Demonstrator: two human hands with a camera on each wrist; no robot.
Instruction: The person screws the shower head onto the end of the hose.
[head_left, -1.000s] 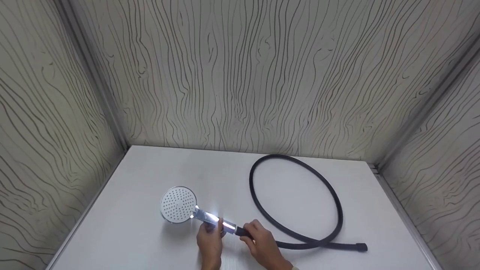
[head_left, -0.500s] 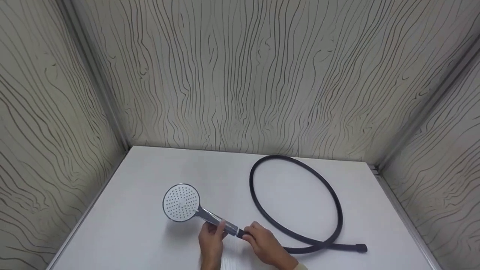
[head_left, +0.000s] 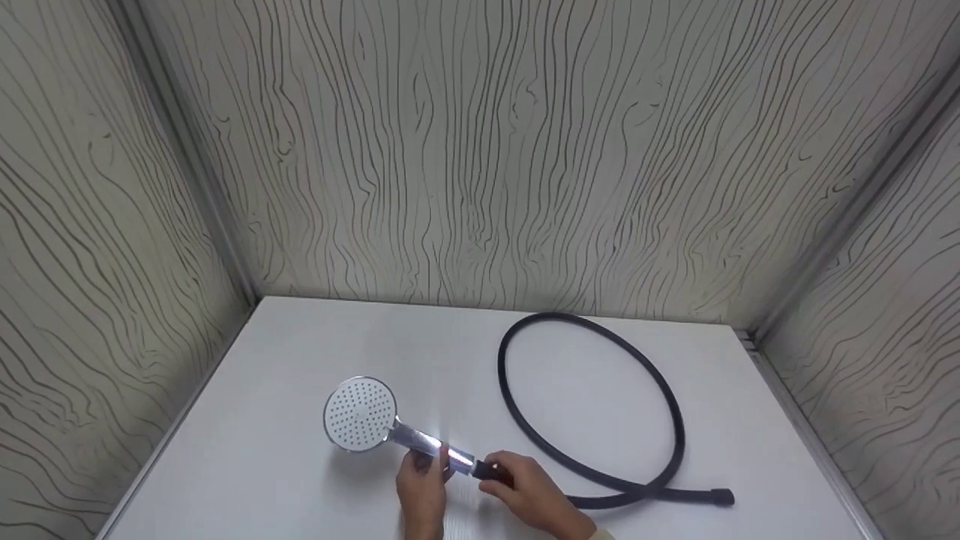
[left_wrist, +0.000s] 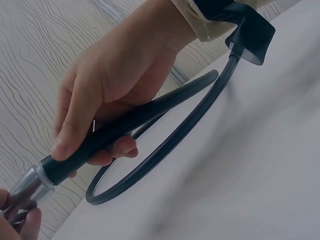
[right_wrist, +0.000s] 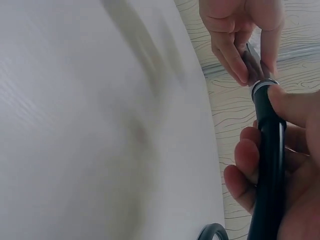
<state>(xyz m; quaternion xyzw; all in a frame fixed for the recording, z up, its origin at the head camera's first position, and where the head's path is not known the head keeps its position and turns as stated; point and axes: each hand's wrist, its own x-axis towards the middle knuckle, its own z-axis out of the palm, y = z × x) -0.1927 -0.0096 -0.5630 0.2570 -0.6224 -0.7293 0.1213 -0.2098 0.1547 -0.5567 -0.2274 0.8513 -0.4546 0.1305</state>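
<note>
A chrome hand shower with a round, white, dotted face (head_left: 360,414) is at the left in the head view, held over the table. My left hand (head_left: 422,491) grips its shiny handle (head_left: 409,437), thumb across the top. At the handle's lower end, the black connector (head_left: 482,470) of a shower hose meets the chrome. My right hand (head_left: 531,491) holds that connector, and in the right wrist view its thumb (right_wrist: 287,102) lies right by the joint. From there the black hose (left_wrist: 175,97) runs back under the right palm.
On the white table (head_left: 300,337), the hose (head_left: 679,420) lies in a large loop at the right, crossing itself near its free end (head_left: 721,496). Wood-patterned panels (head_left: 465,150) stand behind and at both sides.
The right hand's fingers have shifted their hold around the hose connector. The shower face has risen slightly, then come down again. The hose loop stays nearly in place.
</note>
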